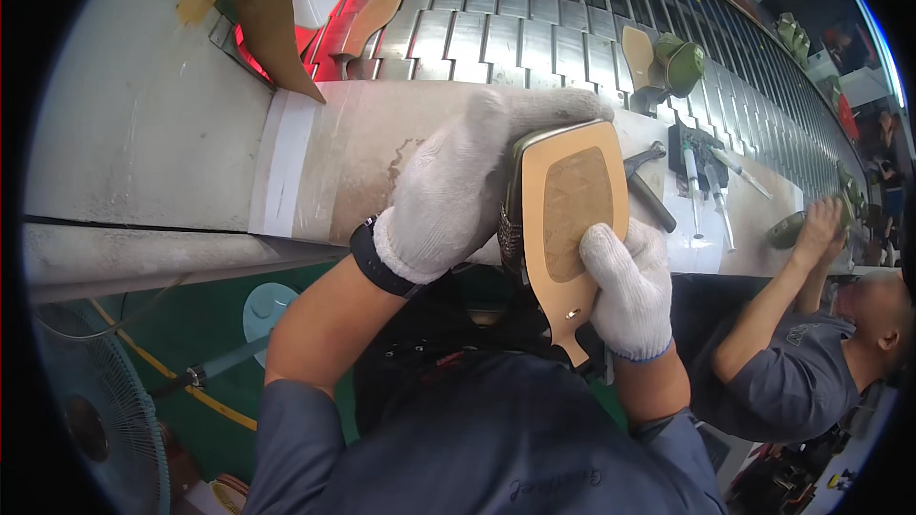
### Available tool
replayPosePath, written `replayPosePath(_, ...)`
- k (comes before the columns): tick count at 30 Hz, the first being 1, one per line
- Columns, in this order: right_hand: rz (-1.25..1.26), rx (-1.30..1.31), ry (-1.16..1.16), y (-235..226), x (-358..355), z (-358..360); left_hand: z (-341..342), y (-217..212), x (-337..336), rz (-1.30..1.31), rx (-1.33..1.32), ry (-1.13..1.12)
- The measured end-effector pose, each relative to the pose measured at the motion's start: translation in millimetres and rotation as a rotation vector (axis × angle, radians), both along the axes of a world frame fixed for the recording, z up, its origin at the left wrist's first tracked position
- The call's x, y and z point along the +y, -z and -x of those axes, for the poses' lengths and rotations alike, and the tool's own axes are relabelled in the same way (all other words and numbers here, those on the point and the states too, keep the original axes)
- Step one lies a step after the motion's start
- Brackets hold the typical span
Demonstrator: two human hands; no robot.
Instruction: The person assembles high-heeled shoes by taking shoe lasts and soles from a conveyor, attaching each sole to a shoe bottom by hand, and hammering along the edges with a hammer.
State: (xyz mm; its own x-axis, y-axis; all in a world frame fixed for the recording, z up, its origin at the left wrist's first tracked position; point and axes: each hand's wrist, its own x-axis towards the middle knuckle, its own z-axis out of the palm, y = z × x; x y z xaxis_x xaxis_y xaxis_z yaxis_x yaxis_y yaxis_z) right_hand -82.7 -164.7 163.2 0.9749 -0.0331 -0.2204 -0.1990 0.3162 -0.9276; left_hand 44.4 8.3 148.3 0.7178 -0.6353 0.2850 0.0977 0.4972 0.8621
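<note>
Both my hands wear white knit gloves and hold one shoe, bottom side up, in front of my body. Its tan sole (575, 157) has a squared toe at the far end, a darker brown patch in the middle and a narrow tail toward me. My left hand (448, 186) is wrapped around the toe and left side, where the dark side of the shoe (510, 234) shows. My right hand (630, 286) grips the right edge, its thumb on the sole. Right of the shoe, a hammer (653, 195) lies on the bench (358, 133).
Several syringes stand in a dark holder (695, 157). Beyond the bench runs a metal slat conveyor (506, 38) carrying tan soles (370, 24) and a green shoe last (681, 65). A brown curved sheet (277, 29) hangs at left. A fan (95, 410) stands lower left; a co-worker (792, 353) works at right.
</note>
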Motion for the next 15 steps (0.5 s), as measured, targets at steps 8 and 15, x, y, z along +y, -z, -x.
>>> replayPosePath(8, 0.145, -0.082, 0.059, -1.5, -6.1, -15.5, -10.5, -1.6, -5.2, -0.002, 0.115, 0.018)
replayPosePath(15, 0.166, -0.072, 0.094, -1.0, -8.1, -30.1, -22.9, 16.3, -2.9, -0.038, -0.083, -0.016)
